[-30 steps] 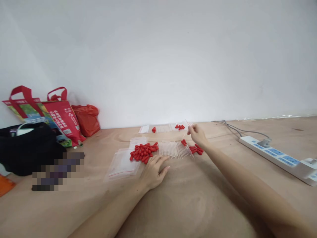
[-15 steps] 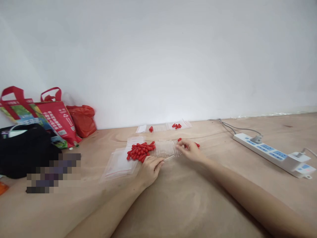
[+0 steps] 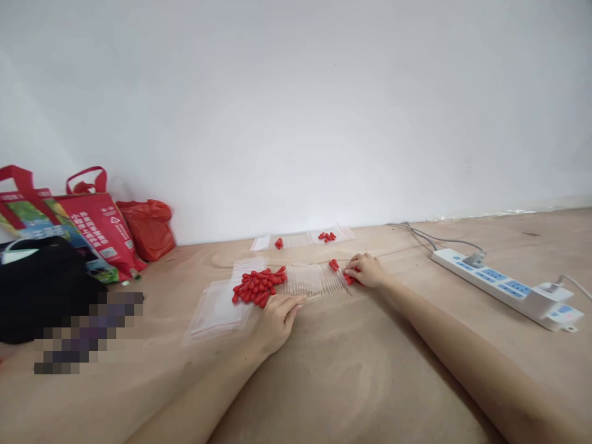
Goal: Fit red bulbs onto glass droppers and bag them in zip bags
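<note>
My left hand (image 3: 276,317) rests just right of a pile of red rubber bulbs (image 3: 258,285), its fingers closed on a thin clear stick. A row of thin clear tubes (image 3: 311,279) lies side by side between my hands. At the row's right end, my right hand (image 3: 367,271) is closed over some red bulbs, partly hidden under its fingers; whether it grips one is too small to tell. Another red bulb (image 3: 333,265) lies just left of that hand. Clear zip bags (image 3: 217,308) lie under and left of the pile.
Near the wall lies a second clear bag (image 3: 345,232) with small red bulbs and tubes. A white power strip (image 3: 504,287) with cables is at the right. Shopping bags (image 3: 99,231), a red plastic bag (image 3: 150,228) and a black bag (image 3: 46,290) stand at the left.
My right hand has moved right, from the end of the tube row onto the red bulbs there. My left hand has stayed nearly in place. The view has shifted slightly.
</note>
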